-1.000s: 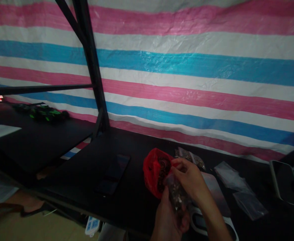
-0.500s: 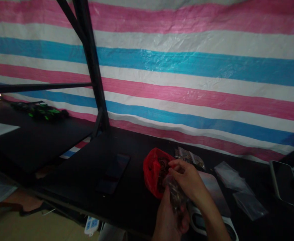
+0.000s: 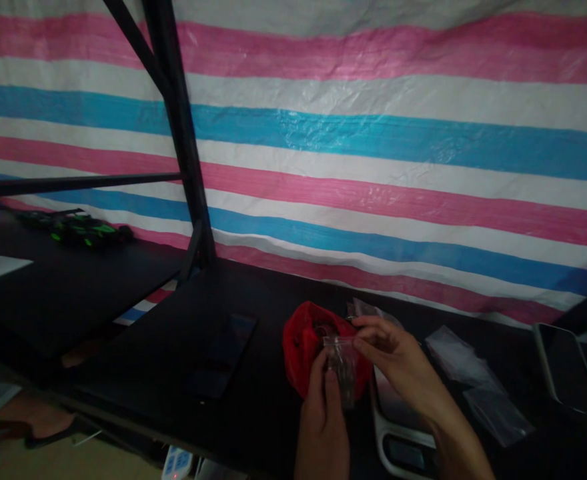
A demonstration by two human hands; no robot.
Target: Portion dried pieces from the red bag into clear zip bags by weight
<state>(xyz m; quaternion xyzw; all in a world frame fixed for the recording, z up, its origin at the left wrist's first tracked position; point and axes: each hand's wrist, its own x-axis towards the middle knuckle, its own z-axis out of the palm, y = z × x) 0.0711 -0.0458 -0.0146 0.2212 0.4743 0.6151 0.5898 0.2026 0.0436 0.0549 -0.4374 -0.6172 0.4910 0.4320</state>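
A small clear zip bag (image 3: 343,373) with dark, brownish pieces inside is upright between my hands. My left hand (image 3: 325,413) is closed on its left side, thumb across the front. At the bag's top right corner, the thumb and fingers of my right hand (image 3: 393,353) pinch the edge. Just behind the bag lies an open red plastic bag (image 3: 298,347) with dark contents, blurred in the dim light. Under my right forearm is a kitchen scale (image 3: 386,443), partly hidden. Filled clear bags (image 3: 373,310) lie behind my right hand.
Flat clear bags (image 3: 496,413) lie right of the scale, and a phone (image 3: 568,367) lies beyond them. A dark phone-like slab (image 3: 223,353) is at left. A black post (image 3: 186,147) rises at the table's back; green-black toy cars (image 3: 86,227) stand on the left table.
The small bag has been turned more upright, its top edge now showing. My right hand has moved from the red bag's opening to the small bag's corner.
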